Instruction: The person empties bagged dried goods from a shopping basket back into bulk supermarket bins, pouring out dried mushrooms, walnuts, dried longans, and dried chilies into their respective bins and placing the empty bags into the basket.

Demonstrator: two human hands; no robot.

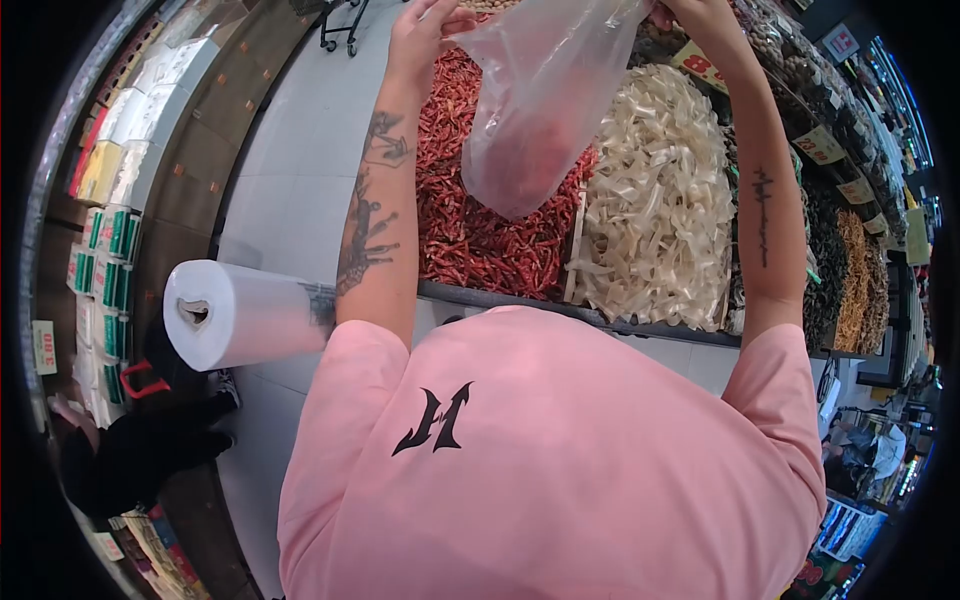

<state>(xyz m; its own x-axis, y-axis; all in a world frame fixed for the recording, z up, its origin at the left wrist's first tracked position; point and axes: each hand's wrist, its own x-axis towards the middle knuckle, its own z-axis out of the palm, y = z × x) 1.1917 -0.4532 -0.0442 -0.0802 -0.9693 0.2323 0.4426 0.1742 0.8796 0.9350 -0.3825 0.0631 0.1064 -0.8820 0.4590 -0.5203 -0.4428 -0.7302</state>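
A clear plastic bag [540, 110] hangs between my two hands, above the dried goods. My left hand [432, 28], at the top edge of view, has its fingers bent on the bag's left corner. My right hand [675, 12] is partly cut off by the frame, its fingers closed on the bag's upper right side. Below and behind the bag lie dried red chilies [490, 245], partly seen through the plastic. To their right is a heap of pale, translucent dried strips [655, 200].
A large roll of plastic bags [250, 315] stands left of my left arm. Shelves with boxed goods [115, 250] line the left side, where a person in black [150, 445] is. More bins of dried goods [855, 270] and price signs [818, 145] are at right. A cart [340, 30] stands beyond.
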